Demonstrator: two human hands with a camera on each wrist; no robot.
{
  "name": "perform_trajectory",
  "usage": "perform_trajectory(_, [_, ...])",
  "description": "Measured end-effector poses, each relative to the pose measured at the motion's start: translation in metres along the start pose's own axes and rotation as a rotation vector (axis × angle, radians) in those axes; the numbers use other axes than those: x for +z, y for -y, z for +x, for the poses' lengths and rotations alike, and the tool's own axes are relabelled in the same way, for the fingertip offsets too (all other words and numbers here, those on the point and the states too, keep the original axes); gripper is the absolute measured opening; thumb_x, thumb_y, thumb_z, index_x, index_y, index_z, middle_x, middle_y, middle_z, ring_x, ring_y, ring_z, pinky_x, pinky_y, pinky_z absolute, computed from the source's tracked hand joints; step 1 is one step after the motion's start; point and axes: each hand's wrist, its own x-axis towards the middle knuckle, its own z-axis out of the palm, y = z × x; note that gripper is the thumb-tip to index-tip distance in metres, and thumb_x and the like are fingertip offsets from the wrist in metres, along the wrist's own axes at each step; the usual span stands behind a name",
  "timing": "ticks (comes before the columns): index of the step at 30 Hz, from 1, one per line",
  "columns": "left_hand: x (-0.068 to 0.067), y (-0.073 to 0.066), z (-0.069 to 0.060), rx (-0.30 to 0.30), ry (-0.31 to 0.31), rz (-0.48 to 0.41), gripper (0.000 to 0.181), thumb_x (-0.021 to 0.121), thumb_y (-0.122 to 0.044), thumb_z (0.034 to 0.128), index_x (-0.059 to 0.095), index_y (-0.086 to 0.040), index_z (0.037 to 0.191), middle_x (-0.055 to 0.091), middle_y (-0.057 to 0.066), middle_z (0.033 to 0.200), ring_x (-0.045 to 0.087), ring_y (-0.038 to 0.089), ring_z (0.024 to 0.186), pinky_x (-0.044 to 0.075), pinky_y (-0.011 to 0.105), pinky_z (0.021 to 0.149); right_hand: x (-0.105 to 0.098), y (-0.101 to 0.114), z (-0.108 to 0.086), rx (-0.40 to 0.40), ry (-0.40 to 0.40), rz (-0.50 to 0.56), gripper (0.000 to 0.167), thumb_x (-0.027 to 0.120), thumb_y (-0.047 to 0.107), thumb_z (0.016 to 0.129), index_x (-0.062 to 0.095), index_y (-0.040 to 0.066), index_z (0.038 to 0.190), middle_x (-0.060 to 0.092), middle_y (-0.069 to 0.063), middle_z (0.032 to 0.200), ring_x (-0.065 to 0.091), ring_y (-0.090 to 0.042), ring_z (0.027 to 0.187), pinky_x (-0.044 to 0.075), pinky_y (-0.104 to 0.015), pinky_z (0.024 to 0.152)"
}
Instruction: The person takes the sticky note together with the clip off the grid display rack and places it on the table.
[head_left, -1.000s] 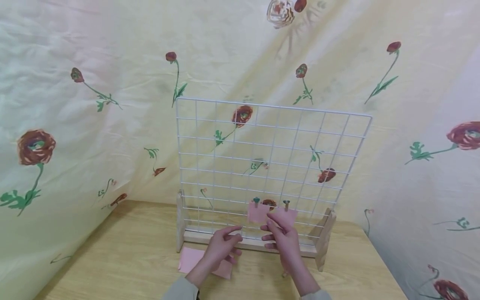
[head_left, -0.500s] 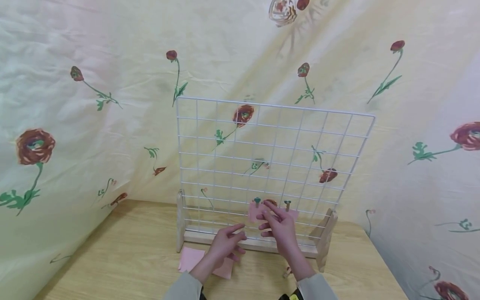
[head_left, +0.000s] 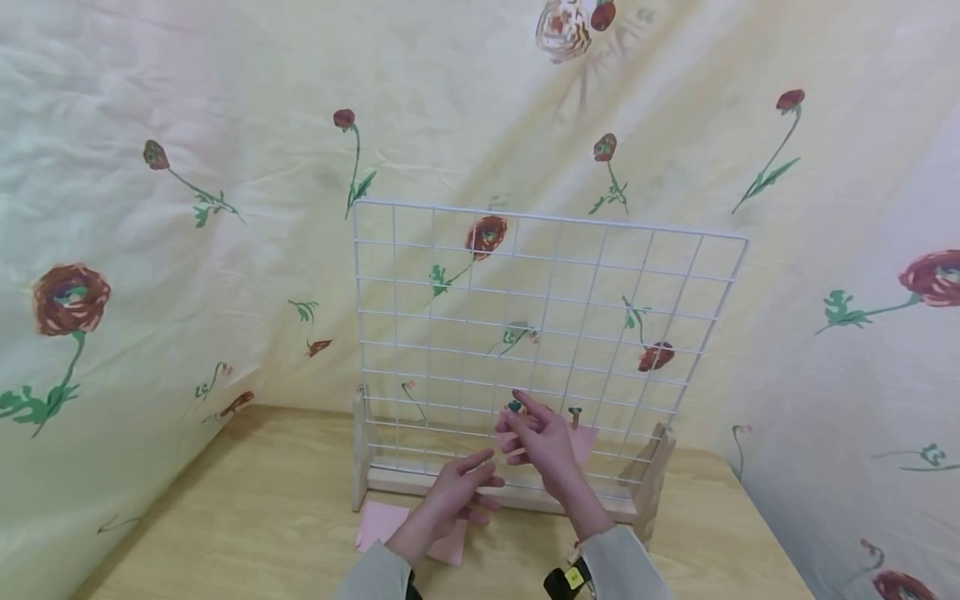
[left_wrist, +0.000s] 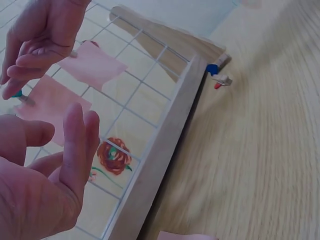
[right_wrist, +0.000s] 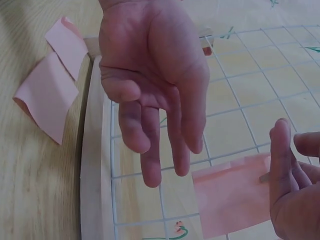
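Two pink paper squares hang low on a white wire grid (head_left: 480,321). Small clothespins hold them, a teal-topped one (head_left: 514,406) on the left square (right_wrist: 232,200) and another (head_left: 574,417) on the right square (head_left: 584,443). My right hand (head_left: 546,446) is in front of the left square, its fingers extended beside the teal-topped clothespin; whether they touch it I cannot tell. My left hand (head_left: 456,493) hovers before the grid's lower bar, fingers loosely spread and holding nothing. The left wrist view shows both hands apart, with the paper between them.
Two more pink papers (right_wrist: 49,97) lie on the wooden table (head_left: 247,500) at the left front, partly behind my left forearm. Small clothespins (left_wrist: 220,75) with blue and red tops lie near the grid's right foot. Wooden feet (head_left: 360,450) support the grid before a flowered cloth (head_left: 262,208).
My right hand has moved left and slightly up, from the right paper to in front of the left one. The left hand has shifted a little right. Both papers still hang.
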Motion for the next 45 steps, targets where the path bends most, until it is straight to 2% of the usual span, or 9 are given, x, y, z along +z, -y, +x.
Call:
perform_trajectory(7, [0.001,0.001,0.002,-0.021,0.038,-0.073,0.057,0.053,-0.034,0.0983,0.038,-0.009,0.147,0.063,0.021,0.121,0.069,0.012,0.07,0.056,0.02,0.052,0.003,-0.001,0.002,-0.015,-0.015,-0.064,0.055,0.061,0.015,0.095,0.04,0.008,0.146,0.072,-0.014,0.089,0.066,-0.017,0.061,0.058,-0.03,0.051])
perform_trajectory(15, [0.004,0.003,0.007,-0.014,0.003,-0.07,0.053,0.057,-0.034,0.0967,0.046,-0.008,0.142,0.066,0.019,0.114,0.069,0.014,0.072,0.056,0.022,0.053,0.001,-0.002,0.002,-0.011,-0.083,-0.114,0.044,0.056,0.009,0.096,0.049,0.008,0.14,0.071,-0.013,0.085,0.064,-0.015,0.058,0.057,-0.027,0.051])
perform_trajectory(18, [0.007,0.005,0.01,-0.005,-0.033,-0.061,0.05,0.06,-0.03,0.0953,0.05,-0.006,0.138,0.068,0.017,0.107,0.068,0.014,0.068,0.056,0.022,0.052,0.001,-0.003,0.004,0.001,-0.107,-0.119,0.042,0.055,0.007,0.096,0.051,0.009,0.138,0.07,-0.011,0.084,0.064,-0.015,0.057,0.057,-0.028,0.051])
perform_trajectory(24, [0.013,0.008,0.013,0.031,-0.142,-0.025,0.041,0.066,-0.023,0.0912,0.06,-0.004,0.127,0.07,0.012,0.096,0.065,0.012,0.061,0.055,0.023,0.048,0.002,-0.006,0.005,0.015,-0.143,-0.102,0.036,0.054,0.007,0.097,0.057,0.007,0.133,0.071,-0.011,0.084,0.063,-0.013,0.056,0.057,-0.027,0.051])
perform_trajectory(29, [0.014,0.005,0.015,0.04,-0.207,-0.051,0.037,0.07,-0.02,0.0879,0.065,-0.005,0.121,0.07,0.014,0.094,0.063,0.01,0.058,0.055,0.024,0.048,0.003,-0.007,0.006,0.009,-0.155,-0.065,0.033,0.054,0.006,0.097,0.059,0.004,0.129,0.072,-0.011,0.085,0.061,-0.011,0.054,0.056,-0.025,0.05])
perform_trajectory(34, [0.014,0.003,0.018,0.058,-0.252,-0.062,0.038,0.072,-0.019,0.0864,0.065,-0.003,0.12,0.07,0.013,0.089,0.062,0.011,0.056,0.056,0.024,0.048,0.005,-0.006,0.006,0.019,-0.172,-0.036,0.03,0.054,0.006,0.097,0.062,0.006,0.126,0.072,-0.011,0.086,0.06,-0.01,0.053,0.056,-0.025,0.05])
perform_trajectory(45, [0.022,0.004,0.025,0.151,-0.401,0.058,0.027,0.074,-0.016,0.0829,0.073,-0.006,0.108,0.07,0.015,0.08,0.059,0.009,0.047,0.055,0.027,0.045,0.009,-0.004,0.008,0.017,-0.161,0.001,0.029,0.055,0.005,0.097,0.062,0.001,0.124,0.073,-0.011,0.085,0.06,-0.009,0.053,0.053,-0.022,0.048])
